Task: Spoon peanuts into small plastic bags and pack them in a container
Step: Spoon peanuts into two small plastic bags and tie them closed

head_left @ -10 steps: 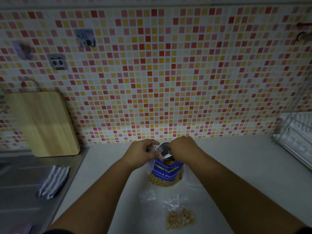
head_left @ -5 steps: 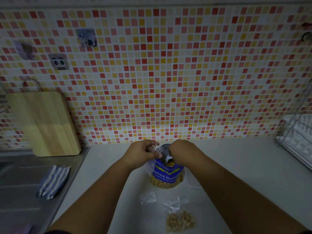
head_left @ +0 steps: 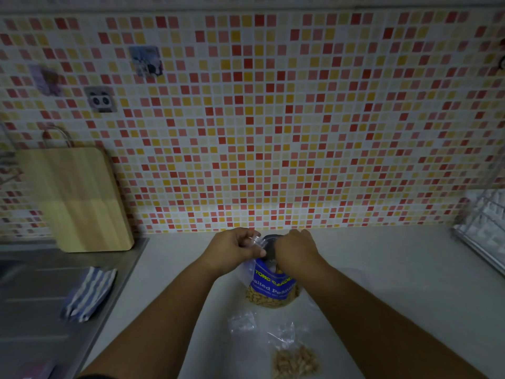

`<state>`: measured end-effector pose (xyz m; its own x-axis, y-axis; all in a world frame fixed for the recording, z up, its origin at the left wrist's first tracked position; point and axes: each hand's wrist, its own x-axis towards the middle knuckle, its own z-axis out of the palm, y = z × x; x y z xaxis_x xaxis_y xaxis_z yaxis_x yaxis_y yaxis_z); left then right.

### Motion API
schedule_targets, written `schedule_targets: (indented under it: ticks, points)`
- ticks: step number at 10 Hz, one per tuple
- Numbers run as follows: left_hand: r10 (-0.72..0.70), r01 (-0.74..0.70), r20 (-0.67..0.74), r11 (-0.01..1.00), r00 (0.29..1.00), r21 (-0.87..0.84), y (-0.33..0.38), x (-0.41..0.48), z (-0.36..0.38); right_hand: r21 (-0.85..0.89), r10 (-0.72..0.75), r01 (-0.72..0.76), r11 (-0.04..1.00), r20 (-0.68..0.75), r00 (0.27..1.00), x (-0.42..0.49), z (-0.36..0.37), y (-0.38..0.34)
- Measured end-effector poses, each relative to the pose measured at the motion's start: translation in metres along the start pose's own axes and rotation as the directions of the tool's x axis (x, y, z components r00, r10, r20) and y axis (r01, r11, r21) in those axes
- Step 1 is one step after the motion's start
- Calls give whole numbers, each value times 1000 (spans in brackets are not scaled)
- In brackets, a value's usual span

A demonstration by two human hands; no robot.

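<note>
A blue bag of salted peanuts (head_left: 273, 285) stands open on the white counter (head_left: 382, 269), its clear lower part showing nuts. My left hand (head_left: 235, 250) pinches a small clear plastic bag (head_left: 255, 240) at the peanut bag's mouth. My right hand (head_left: 296, 250) is curled, its fingers down in that mouth; the spoon it holds is almost wholly hidden. Nearer me lie a small bag filled with peanuts (head_left: 295, 362) and an empty small bag (head_left: 241, 321). A dark round object (head_left: 269, 239) sits just behind my hands.
A wooden cutting board (head_left: 79, 201) leans on the tiled wall at the left. A striped cloth (head_left: 88, 294) lies on the steel sink drainer (head_left: 32, 296). A wire dish rack (head_left: 483, 228) stands at the right edge of the counter.
My right hand has dipped deeper into the peanut bag, hiding the spoon handle seen earlier. My left hand keeps the small bag in the same place.
</note>
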<state>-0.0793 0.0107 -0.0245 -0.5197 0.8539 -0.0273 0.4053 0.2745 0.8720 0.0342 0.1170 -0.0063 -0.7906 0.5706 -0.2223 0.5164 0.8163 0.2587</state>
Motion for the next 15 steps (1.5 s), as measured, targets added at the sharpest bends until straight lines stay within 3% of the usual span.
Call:
schedule_targets:
  ticks: [3,5,7,8,9,10,11,12,15]
  points:
    - [6,-6,-1,1000,1000,-18,1,-1,1,242,179,-194,951,82,980,10,10,4]
    - [2,-1,15,999,1000,-35,4,-3,-1,472,309,-349,810,163,937,13,11,25]
    - [1,-4,-50,999,999,-52,7,-4,-10,421,284,-394,817,301,910,16,7,44]
    - [2,0,-54,1000,999,22,9,-4,-14,448,220,-381,809,371,902,33,25,60]
    - [46,-41,-29,987,999,156,12,-5,-15,607,191,-295,738,232,954,5,16,70]
    - [74,-75,13,972,997,222,16,-7,-12,595,226,-313,740,219,949,-8,10,78]
    - [86,-94,44,963,995,254,19,-7,-8,243,218,-319,916,368,904,10,-6,77]
    - [105,-117,52,929,993,350,20,-5,-3,152,236,-312,938,379,895,8,-17,80]
    - [151,-159,56,858,987,488,25,-2,9,252,241,-324,912,310,919,3,-17,88]
